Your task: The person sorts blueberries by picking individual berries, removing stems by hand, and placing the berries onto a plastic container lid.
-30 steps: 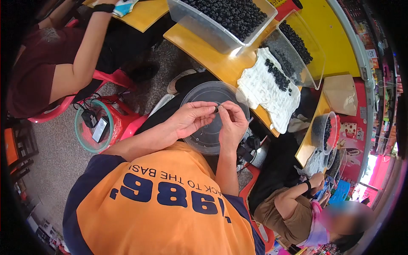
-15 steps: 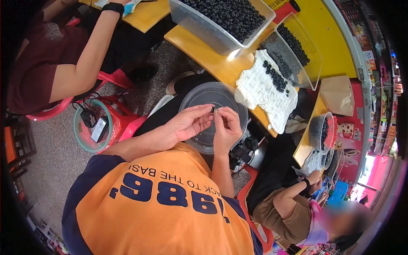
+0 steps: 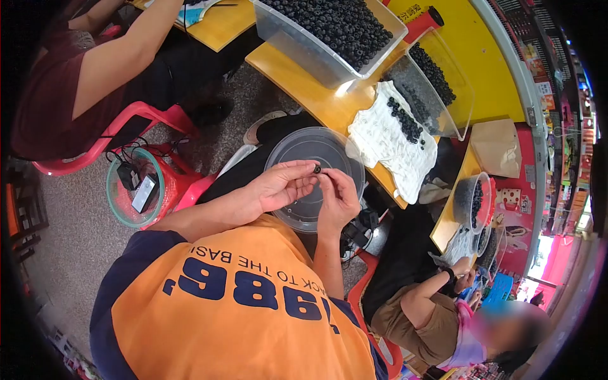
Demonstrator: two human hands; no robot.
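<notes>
My left hand [image 3: 285, 185] pinches a small dark round bead [image 3: 316, 169] between thumb and forefinger, its other fingers curled below. Close against the bead is my right hand [image 3: 339, 196], thumb and forefinger pressed together; whatever lies between those fingertips is too small to make out. Both hands are over a round clear plastic tub [image 3: 292, 147] at my lap, with a few tiny bits inside.
A large clear bin [image 3: 304, 60] of dark beads stands on the yellow table [image 3: 278, 66]. Beside it, a white cloth [image 3: 373, 130] carries loose beads, near another clear bin [image 3: 465, 95]. Co-workers sit at left and lower right. A red basket [image 3: 166, 190] holds a phone.
My right fingertips have shifted slightly down from the bead, which now shows more plainly in my left fingers. The view has shifted a little. The left co-worker's arm has moved up.
</notes>
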